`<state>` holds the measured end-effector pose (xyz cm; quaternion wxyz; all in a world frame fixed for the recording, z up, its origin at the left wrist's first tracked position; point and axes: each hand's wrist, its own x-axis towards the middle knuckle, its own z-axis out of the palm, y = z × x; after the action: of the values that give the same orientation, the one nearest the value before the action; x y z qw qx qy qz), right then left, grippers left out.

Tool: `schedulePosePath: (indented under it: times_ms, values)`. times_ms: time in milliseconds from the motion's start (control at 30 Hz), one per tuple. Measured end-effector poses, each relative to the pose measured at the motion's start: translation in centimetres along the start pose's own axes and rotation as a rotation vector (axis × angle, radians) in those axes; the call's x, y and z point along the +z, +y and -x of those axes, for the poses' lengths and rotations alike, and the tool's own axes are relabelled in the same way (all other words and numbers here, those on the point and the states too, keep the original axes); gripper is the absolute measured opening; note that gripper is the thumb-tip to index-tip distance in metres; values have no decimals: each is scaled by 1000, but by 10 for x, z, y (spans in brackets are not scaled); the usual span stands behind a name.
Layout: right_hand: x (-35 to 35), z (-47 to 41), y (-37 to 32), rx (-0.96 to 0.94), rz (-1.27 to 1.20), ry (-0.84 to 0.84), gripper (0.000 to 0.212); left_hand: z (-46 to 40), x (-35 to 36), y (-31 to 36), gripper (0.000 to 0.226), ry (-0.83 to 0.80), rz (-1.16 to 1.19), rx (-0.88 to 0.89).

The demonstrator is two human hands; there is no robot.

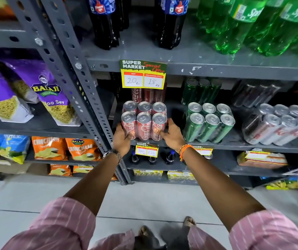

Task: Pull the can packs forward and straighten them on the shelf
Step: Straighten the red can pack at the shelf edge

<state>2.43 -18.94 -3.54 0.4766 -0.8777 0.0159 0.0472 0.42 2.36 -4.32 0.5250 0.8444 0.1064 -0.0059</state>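
Observation:
A shrink-wrapped pack of red cola cans (143,121) stands at the front edge of the grey middle shelf (234,141). My left hand (122,139) grips its left side and my right hand (171,135) grips its right side, thumbs pressed on the front cans. Another red pack (147,94) stands behind it, partly hidden by a price tag. To the right, a green can pack (208,121) sits near the front edge, angled a little. Farther right, a silver can pack (278,123) leans over, tilted to the left. More green cans (201,91) and silver cans (256,94) stand deeper on the shelf.
A yellow price tag (143,74) hangs from the shelf above, which carries dark cola bottles (105,24) and green soda bottles (253,24). A perforated grey upright (83,87) stands just left of the red pack. Snack bags (50,91) fill the left rack.

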Motion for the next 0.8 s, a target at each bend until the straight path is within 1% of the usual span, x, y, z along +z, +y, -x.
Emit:
schedulePosePath:
  times_ms: [267, 433, 600, 800]
  values:
    - [0, 0, -5, -4, 23, -1, 38, -3, 0, 4, 53, -10, -39, -26]
    - [3, 0, -5, 17, 36, 14, 34, -4, -1, 3, 50, -15, -81, -10]
    - [3, 3, -6, 20, 34, 28, 33, -6, 0, 5, 52, -4, -107, -10]
    - [-2, 5, -11, 53, 35, -17, 31, 0, 1, 5, 48, 3, -124, 10]
